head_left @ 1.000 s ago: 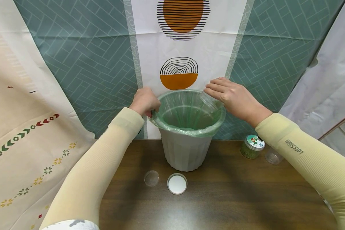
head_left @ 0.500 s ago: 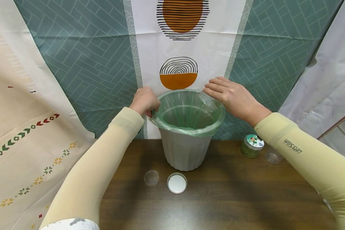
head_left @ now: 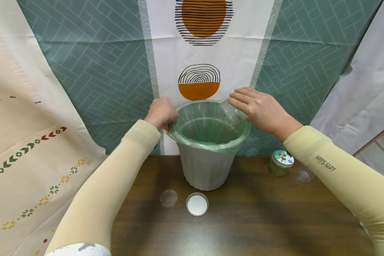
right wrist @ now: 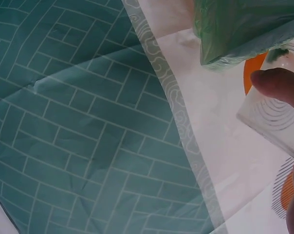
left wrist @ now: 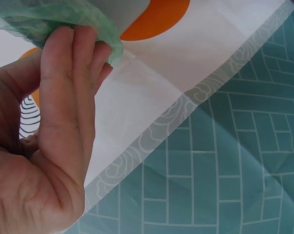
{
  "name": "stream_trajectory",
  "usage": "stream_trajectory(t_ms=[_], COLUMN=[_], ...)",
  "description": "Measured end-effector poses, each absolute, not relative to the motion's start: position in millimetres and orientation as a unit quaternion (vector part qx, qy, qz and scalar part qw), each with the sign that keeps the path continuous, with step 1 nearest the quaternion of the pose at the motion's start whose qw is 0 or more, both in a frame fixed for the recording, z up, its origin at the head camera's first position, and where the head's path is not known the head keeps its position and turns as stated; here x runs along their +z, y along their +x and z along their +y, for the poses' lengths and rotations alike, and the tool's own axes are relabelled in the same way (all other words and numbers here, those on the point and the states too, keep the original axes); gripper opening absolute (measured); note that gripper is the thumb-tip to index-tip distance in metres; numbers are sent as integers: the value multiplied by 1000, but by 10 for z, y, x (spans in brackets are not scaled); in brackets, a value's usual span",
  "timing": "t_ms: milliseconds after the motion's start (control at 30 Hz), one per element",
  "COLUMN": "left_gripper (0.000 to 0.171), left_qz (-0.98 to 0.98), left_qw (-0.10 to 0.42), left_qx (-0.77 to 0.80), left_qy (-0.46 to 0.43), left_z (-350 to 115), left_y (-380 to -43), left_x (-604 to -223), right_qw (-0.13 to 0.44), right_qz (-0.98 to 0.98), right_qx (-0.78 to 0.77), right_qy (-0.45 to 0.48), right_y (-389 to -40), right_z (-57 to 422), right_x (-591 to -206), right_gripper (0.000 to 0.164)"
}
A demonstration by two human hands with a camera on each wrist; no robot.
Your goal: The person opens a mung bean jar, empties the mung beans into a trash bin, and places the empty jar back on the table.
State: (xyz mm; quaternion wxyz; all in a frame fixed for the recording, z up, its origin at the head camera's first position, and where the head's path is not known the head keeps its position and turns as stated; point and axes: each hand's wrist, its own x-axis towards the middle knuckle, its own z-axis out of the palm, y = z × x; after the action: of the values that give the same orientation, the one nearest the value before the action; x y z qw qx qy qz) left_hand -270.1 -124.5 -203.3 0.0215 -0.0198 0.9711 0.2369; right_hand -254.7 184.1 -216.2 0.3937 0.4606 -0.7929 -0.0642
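Note:
My left hand (head_left: 161, 112) grips the left rim of a grey waste bin (head_left: 208, 167) lined with a green plastic bag (head_left: 208, 144). Its fingers meet the green bag's edge in the left wrist view. My right hand (head_left: 256, 110) holds a clear plastic jar (head_left: 229, 110) tilted down over the bin's right side; the thumb (right wrist: 278, 85) presses on the jar in the right wrist view. Dark green bits (right wrist: 279, 53) show near the jar's mouth there, and small specks appear just below it in the head view. The bin's bottom is hidden.
A clear lid (head_left: 168, 198) and a round dish with a white disc (head_left: 197, 204) lie on the brown table (head_left: 243, 220) before the bin. To the right stand a jar of green contents (head_left: 280, 163) and a clear container (head_left: 304, 174). A patterned curtain (head_left: 108, 53) hangs behind.
The clear jar looks slightly turned in my right hand, and small dark specks now show under its mouth. Both arms and the bin stay nearly still.

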Motion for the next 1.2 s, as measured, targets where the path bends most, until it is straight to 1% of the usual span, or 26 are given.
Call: stream_trajectory(t_ms=[133,300,533,633,700,833,900,967,1033,1167,1200], left_gripper=[9,8,9,5,3,6,7,8,8,8,9], left_qz=[970,969,970,971,971,971,970,970,969,970,970], left_qw=[20,17,16,15,13,12,12,13,14,17,18], left_qx=[240,245,241,238,236,237,240,243,245,243,242], left_qy=[-20,-24,-27,-26,-25,-24,-24,-25,-26,-25,-25], left_z=[-1244,-1237,-1229,-1228,-1226,-1231,-1234,-1236,-1237,-1239,-1239], left_y=[-2699,-2698,-2712,-2714,-2714,-2721,-2719,-2716,-2712,-2708,-2706], left_x=[-2032,-2039,-2058,-2059,-2060,-2066,-2071,-2071,-2070,-2056,-2052], right_qw=[393,388,396,388,387,378,382,386,388,395,397], right_qz=[-794,-802,-802,-810,-811,-818,-815,-812,-811,-808,-807], right_qx=[-66,-77,-76,-85,-85,-88,-86,-83,-79,-80,-78], right_qy=[459,448,441,432,431,425,428,429,430,430,431], right_y=[-2552,-2544,-2560,-2554,-2559,-2560,-2573,-2582,-2587,-2591,-2591], right_z=[1850,1859,1868,1880,1886,1898,1898,1900,1903,1902,1902], right_x=[-2165,-2173,-2178,-2182,-2188,-2199,-2206,-2211,-2213,-2205,-2201], right_gripper=[71,77,68,75,74,81,74,73,74,71,73])
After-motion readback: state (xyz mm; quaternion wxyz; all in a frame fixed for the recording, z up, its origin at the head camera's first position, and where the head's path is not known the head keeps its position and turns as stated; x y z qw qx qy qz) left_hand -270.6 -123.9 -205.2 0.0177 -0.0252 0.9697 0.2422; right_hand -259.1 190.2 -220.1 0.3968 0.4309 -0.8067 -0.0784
